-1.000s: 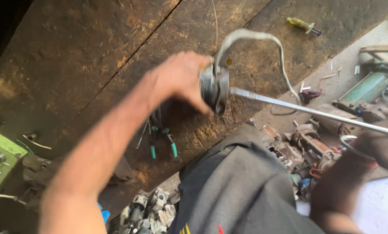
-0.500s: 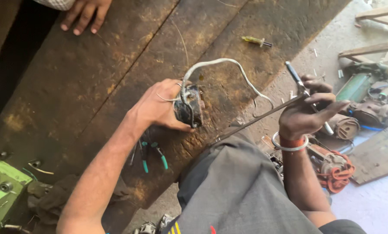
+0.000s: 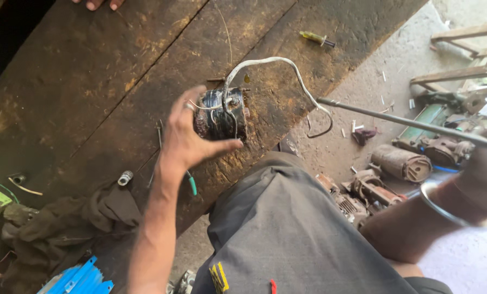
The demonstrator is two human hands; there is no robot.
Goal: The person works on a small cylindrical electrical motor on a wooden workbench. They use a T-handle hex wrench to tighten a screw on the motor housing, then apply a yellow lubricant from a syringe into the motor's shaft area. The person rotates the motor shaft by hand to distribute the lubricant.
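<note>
The person's right hand sits blurred at the right edge, so its grip on the long metal rod cannot be told. Someone else's fingertips are cut off at the far edge. The left hand holds a small dark motor above the worn wooden bench, fingers spread around its side. The motor is wound with black wire, and a white cable loops from it.

A stained wooden desk is seen in daylight; a dusty concrete floor is littered with scrap alongside.
</note>
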